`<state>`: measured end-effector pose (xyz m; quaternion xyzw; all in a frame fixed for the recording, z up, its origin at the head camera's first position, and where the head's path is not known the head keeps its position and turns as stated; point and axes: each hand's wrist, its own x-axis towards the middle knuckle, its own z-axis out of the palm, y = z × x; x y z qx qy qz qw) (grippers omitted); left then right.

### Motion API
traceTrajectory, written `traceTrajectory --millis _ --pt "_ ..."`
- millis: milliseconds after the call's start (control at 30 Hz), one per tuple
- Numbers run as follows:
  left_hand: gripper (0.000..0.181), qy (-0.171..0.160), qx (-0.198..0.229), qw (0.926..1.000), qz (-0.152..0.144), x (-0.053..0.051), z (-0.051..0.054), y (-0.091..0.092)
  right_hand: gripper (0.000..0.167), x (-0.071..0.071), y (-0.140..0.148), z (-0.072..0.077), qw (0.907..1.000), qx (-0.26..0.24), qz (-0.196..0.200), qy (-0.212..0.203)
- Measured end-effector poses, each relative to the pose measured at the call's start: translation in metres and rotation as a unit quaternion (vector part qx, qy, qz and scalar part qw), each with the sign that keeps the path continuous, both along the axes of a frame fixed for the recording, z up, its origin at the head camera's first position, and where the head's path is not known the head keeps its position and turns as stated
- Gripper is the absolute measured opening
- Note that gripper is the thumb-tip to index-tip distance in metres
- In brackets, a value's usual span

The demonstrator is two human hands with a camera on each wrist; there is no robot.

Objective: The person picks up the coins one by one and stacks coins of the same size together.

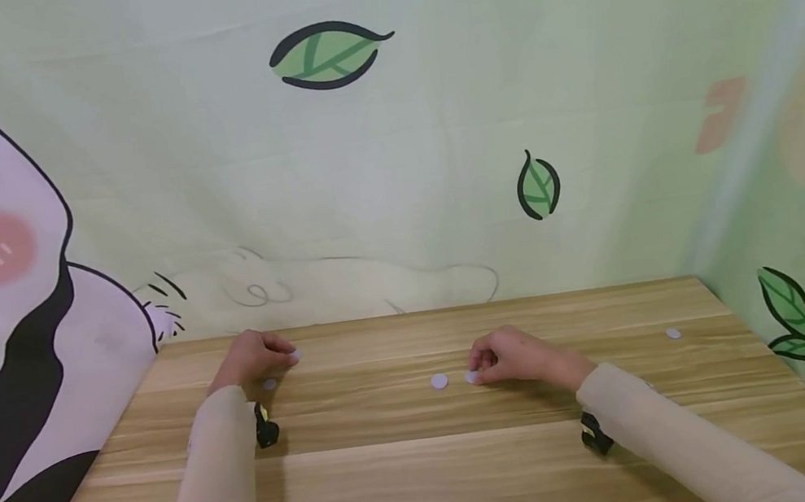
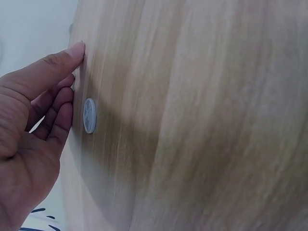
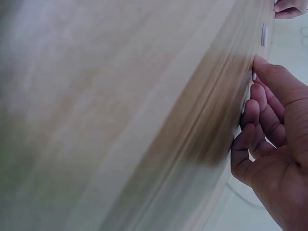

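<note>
At the back left of the table, my left hand [image 1: 255,356] pinches a small pale coin-like disc [image 1: 295,355] between thumb and fingertips. Another such disc [image 1: 270,384] lies flat beneath that hand; the left wrist view shows this grey disc [image 2: 90,116] with a raised pattern. Right of centre, my right hand [image 1: 512,354] holds a pale disc [image 1: 471,376] at its thumb and fingertips, low at the table surface. In the right wrist view only a sliver of this disc [image 3: 254,76] shows. Just left of it lies a loose disc [image 1: 439,381].
One more disc [image 1: 673,333] lies at the far right of the wooden table [image 1: 427,486]. A pale edge [image 1: 648,385] peeks out behind the right sleeve. A printed cloth [image 1: 393,162] hangs right behind the table. Each wrist wears a small black device [image 1: 266,426].
</note>
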<state>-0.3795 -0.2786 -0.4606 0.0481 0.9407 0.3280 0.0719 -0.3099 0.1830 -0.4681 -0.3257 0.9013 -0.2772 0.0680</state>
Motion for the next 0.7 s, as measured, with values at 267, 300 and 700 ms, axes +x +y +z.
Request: traceTrajectory --millis 267,300,700 --pt "0.022 0.012 -0.027 0.9995 -0.011 -0.0019 -0.0013 0.0002 0.01 0.0008 -0.0003 0.0017 1.0 -0.006 0.003 0.003" --pt "0.022 0.014 -0.028 0.9994 -0.013 -0.0021 -0.0012 0.0001 0.01 0.0011 -0.0004 0.0018 1.0 -0.007 0.003 0.003" --pt "0.022 0.006 -0.025 0.9996 -0.013 -0.0026 0.0016 0.0031 0.009 0.0022 -0.0005 0.0018 0.9999 -0.01 0.005 0.001"
